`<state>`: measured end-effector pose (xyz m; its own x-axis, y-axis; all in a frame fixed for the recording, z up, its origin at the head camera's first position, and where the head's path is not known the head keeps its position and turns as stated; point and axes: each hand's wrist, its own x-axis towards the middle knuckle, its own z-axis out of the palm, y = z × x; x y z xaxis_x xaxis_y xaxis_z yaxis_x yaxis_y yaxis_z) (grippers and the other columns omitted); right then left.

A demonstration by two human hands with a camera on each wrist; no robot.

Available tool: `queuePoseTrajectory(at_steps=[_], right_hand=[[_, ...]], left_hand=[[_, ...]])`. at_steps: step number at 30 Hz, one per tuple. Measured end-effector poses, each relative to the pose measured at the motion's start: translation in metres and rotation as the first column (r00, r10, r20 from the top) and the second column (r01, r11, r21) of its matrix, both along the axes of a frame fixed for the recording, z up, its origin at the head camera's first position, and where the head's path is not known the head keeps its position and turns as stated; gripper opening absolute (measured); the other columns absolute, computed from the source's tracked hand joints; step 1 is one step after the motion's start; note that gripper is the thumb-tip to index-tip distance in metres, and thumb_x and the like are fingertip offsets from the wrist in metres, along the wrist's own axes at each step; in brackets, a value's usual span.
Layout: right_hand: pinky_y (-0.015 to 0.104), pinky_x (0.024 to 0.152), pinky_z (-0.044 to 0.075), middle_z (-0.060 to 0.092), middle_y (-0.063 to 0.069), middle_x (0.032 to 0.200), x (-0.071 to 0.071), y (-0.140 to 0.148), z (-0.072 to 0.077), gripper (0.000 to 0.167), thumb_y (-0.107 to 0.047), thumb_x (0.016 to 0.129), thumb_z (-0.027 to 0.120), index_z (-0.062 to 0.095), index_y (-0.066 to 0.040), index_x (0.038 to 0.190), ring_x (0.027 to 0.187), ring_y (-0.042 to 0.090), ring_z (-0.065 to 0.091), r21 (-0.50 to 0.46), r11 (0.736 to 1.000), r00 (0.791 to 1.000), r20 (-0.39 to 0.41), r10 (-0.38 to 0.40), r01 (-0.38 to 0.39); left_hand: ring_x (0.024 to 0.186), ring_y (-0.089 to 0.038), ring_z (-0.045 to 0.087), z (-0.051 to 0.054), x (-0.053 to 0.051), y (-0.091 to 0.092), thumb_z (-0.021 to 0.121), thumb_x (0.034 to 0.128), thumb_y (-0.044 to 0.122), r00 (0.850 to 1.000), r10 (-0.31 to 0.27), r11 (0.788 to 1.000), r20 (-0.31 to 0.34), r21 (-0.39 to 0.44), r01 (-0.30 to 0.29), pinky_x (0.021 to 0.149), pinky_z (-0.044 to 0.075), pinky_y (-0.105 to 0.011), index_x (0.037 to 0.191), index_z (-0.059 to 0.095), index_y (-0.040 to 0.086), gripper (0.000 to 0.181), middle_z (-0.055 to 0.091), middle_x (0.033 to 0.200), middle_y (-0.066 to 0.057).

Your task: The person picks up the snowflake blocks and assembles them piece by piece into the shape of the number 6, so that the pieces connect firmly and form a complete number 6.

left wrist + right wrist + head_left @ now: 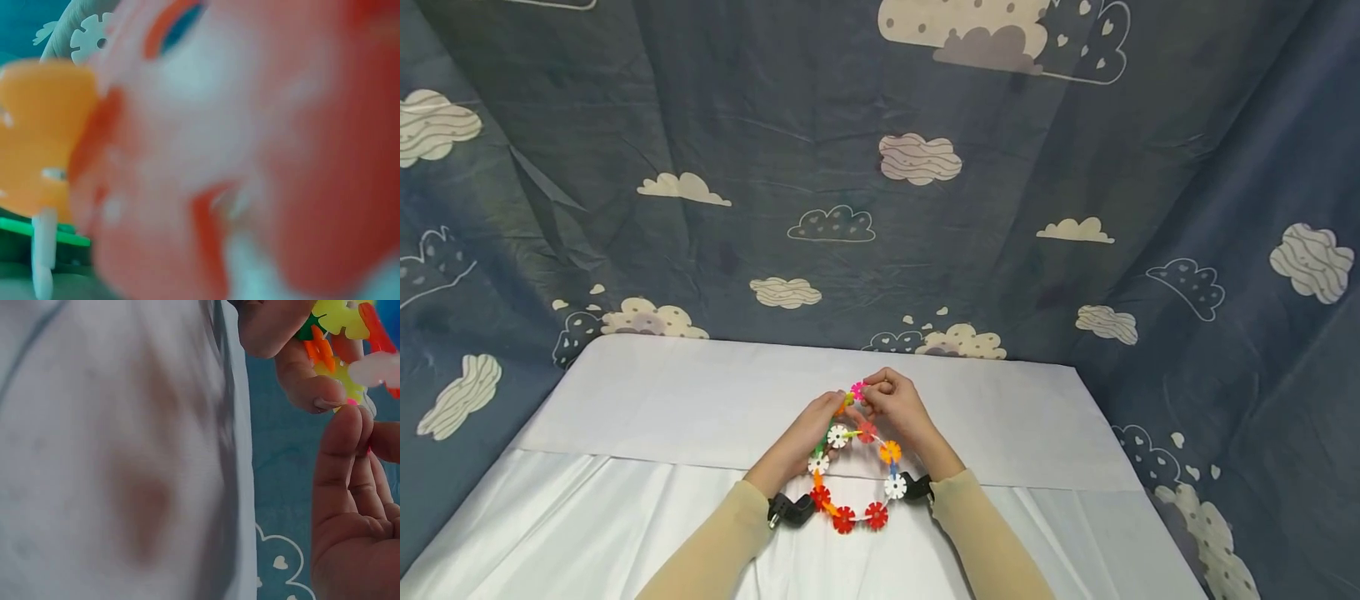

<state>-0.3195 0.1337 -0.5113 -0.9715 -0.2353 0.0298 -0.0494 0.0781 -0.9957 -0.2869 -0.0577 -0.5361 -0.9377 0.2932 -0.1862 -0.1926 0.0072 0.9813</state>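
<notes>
A chain of flower-shaped interlocking plastic discs (876,516) in red, white, orange and other colours hangs in a loop below both hands. My left hand (805,435) grips its upper left part, around green, orange and yellow discs. With thumb and fingertips, my right hand (901,410) pinches a pink disc (858,390) at the upper end, against a yellow disc (340,378). Fingers hide most of the pink disc in the right wrist view. Close to the left wrist camera, a blurred red disc (187,137) fills much of the view, beside an orange disc (44,125).
Beneath the hands is a table with a white cloth (685,400), creased toward the front. A dark blue curtain (820,150) with cloud prints stands behind it and along both sides. A black wrist camera mount (792,510) sits close to the hanging chain.
</notes>
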Motion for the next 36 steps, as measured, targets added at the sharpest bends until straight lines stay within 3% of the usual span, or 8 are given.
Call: queuePoseTrajectory(at_steps=[9,16,24,26,27,32,34,36], right_hand=[[0.021,0.059,0.057,0.069,-0.002,0.075,0.0,-0.003,0.0,0.019,0.003,0.101,0.064,0.06,0.011,0.118,0.063,0.01,0.063,0.007,1.0,1.0,-0.004,0.005,-0.005],[0.021,0.062,0.055,0.072,0.003,0.083,-0.001,0.008,0.002,0.027,-0.011,0.106,0.064,0.069,0.005,0.127,0.064,0.01,0.062,0.088,0.996,1.0,-0.018,0.009,-0.007],[0.024,0.064,0.051,0.071,0.006,0.089,-0.004,0.05,0.018,0.035,-0.02,0.11,0.059,0.066,0.001,0.137,0.072,0.015,0.058,0.224,0.971,0.996,-0.002,-0.085,0.083],[0.027,0.063,0.051,0.071,0.009,0.088,-0.002,0.066,0.021,0.033,-0.021,0.109,0.061,0.07,0.0,0.132,0.071,0.019,0.059,0.345,0.935,0.997,-0.029,-0.076,0.081],[0.027,0.062,0.05,0.071,0.009,0.088,-0.001,0.074,0.02,0.03,-0.021,0.107,0.063,0.071,-0.002,0.129,0.07,0.02,0.059,0.43,0.899,0.997,-0.048,-0.062,0.077],[0.027,0.063,0.046,0.068,0.004,0.092,0.009,0.092,0.01,0.026,-0.023,0.098,0.076,0.077,-0.015,0.123,0.073,0.018,0.057,0.766,0.643,0.997,-0.064,0.037,0.025],[0.028,0.066,0.045,0.066,0.001,0.092,0.012,0.091,0.006,0.027,-0.024,0.096,0.079,0.078,-0.016,0.122,0.077,0.016,0.055,0.811,0.585,0.997,-0.063,0.054,0.02],[0.029,0.069,0.044,0.064,0.001,0.088,0.014,0.088,0.005,0.025,-0.024,0.094,0.082,0.078,-0.016,0.118,0.078,0.016,0.054,0.835,0.55,0.994,-0.081,0.075,0.027]], left_hand=[[0.113,-0.018,0.067,0.001,0.001,0.004,0.042,0.1144,0.047,0.997,0.015,1.0,-0.072,-0.023,-0.017,0.077,0.048,-0.029,0.113,0.058,0.01,0.04,0.077,0.104,-0.001],[0.092,-0.017,0.063,0.001,-0.002,0.006,0.043,0.1137,0.048,0.999,0.046,0.999,0.015,0.026,-0.046,0.053,0.046,-0.026,0.123,0.057,0.009,0.043,0.071,0.109,-0.004],[0.077,-0.017,0.064,0.001,-0.001,0.008,0.048,0.1131,0.04,0.992,0.118,0.988,0.045,0.091,-0.122,0.05,0.051,-0.027,0.135,0.061,0.005,0.043,0.071,0.115,-0.008],[0.076,-0.018,0.066,0.002,-0.001,0.007,0.048,0.113,0.04,0.993,0.11,0.988,0.047,0.101,-0.114,0.051,0.053,-0.027,0.137,0.061,0.006,0.043,0.071,0.117,-0.008],[0.075,-0.018,0.068,0.002,-0.001,0.007,0.048,0.1131,0.04,0.993,0.106,0.988,0.05,0.107,-0.111,0.051,0.054,-0.027,0.137,0.061,0.007,0.043,0.072,0.118,-0.009],[0.07,-0.018,0.071,0.003,-0.002,0.003,0.05,0.1126,0.04,0.996,0.081,0.988,0.049,0.125,-0.086,0.049,0.052,-0.027,0.137,0.061,0.008,0.041,0.072,0.124,-0.011],[0.07,-0.018,0.07,0.002,-0.002,0.003,0.051,0.112,0.041,0.997,0.059,0.99,0.049,0.127,-0.065,0.048,0.051,-0.026,0.135,0.061,0.009,0.041,0.073,0.124,-0.01],[0.072,-0.018,0.068,0.001,-0.001,0.005,0.053,0.1111,0.043,0.998,0.03,0.991,0.053,0.128,-0.037,0.047,0.049,-0.026,0.132,0.062,0.01,0.04,0.073,0.123,-0.007]])
